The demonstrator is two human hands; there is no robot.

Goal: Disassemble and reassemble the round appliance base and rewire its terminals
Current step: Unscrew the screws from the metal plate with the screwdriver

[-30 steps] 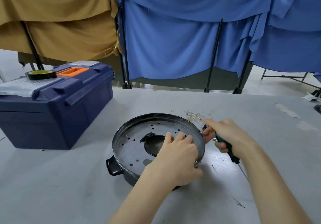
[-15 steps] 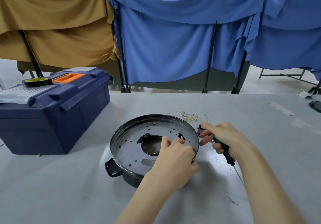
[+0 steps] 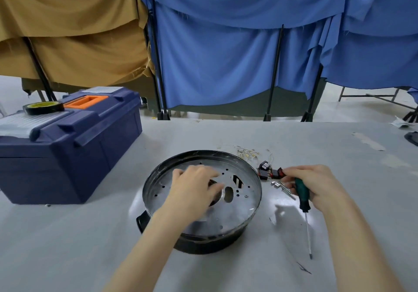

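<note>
While the right hand grips a green screwdriver, the left hand lies blurred on the round base, grip indiscernible.

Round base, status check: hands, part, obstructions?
Left hand on round base plate, grip blurred. Right hand grips screwdriver, tip toward the person. Loose switch parts beside rim, outside the base.

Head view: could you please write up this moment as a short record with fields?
Left hand: lies on the round base's perforated plate by its central opening; grip blurred
Right hand: grips green screwdriver, tip pointing toward the person
Right of base: black-and-red switch parts, small silver pieces, loose terminals on the table
Toolbox: closed, tape roll on top
</note>
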